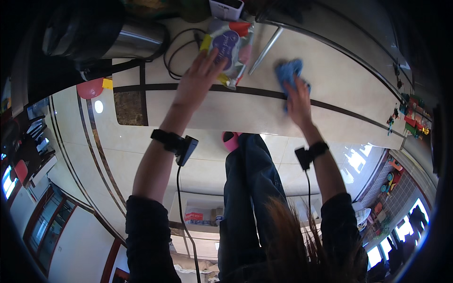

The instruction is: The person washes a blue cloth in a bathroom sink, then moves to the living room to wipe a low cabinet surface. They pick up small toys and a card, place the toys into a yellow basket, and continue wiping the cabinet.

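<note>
My left hand (200, 79) lies with its fingers over the left side of a shiny plastic pack of cotton pads (240, 46). Its thumb is hidden, so I cannot tell whether the pack is gripped or only touched. To the right, my right hand (299, 100) has its fingers on a crumpled blue cloth (288, 69), held against the pale surface (329, 74) across a dark inlaid stripe. The cloth is slightly blurred. Between the pack and the cloth, a slim silvery bar (265, 51) slants across the surface.
A black cable (168, 58) loops left of the pack. Behind it stands a white device (226, 9). A dark metallic appliance (138, 39) fills the far left, and a large dark panel (339, 24) borders the back right. Small colourful toys (414, 116) sit at the right end.
</note>
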`<state>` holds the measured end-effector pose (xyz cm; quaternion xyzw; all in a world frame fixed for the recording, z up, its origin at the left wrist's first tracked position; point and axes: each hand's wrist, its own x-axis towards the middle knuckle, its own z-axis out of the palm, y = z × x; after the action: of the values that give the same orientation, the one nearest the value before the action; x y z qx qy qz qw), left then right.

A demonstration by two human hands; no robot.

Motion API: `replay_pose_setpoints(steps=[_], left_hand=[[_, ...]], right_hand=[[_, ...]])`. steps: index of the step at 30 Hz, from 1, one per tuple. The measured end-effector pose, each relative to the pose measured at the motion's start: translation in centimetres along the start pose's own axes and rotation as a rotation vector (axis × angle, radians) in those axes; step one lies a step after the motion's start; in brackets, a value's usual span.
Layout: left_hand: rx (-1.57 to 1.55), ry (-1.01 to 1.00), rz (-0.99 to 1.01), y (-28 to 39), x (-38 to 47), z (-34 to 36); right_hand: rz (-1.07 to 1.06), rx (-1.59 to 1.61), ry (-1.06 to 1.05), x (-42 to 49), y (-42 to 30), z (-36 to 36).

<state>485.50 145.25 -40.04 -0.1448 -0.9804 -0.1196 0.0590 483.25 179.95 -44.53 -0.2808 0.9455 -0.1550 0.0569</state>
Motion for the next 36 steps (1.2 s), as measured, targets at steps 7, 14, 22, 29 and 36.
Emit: replay_pose_setpoints(steps=[7, 14, 22, 29, 36], left_hand=[[-0.036, 0.124, -0.002, -0.9, 2.4, -2.5], [-0.082, 0.162, -0.023, -0.8, 4.5, -4.3], [-0.138, 0.148, 0.003, -1.0, 3.9, -3.5], [-0.192, 0.146, -0.084, -0.1, 3.5, -3.0], [-0.219, 0.052, -0.170, 1.4, 3.3, -2.5]], right_hand=[[0.011, 0.018, 0.187, 11.1, -1.6, 1.8], [-0.216, 0.227, 0.055, 0.0, -9.5, 3.0], [-0.101, -0.028, 0.317, 9.4, -4.2, -1.8], [-0.078, -0.001, 0.048, 6.6, -9.1, 3.4], [-0.150, 0.167, 0.002, 0.8, -12.0, 2.9]])
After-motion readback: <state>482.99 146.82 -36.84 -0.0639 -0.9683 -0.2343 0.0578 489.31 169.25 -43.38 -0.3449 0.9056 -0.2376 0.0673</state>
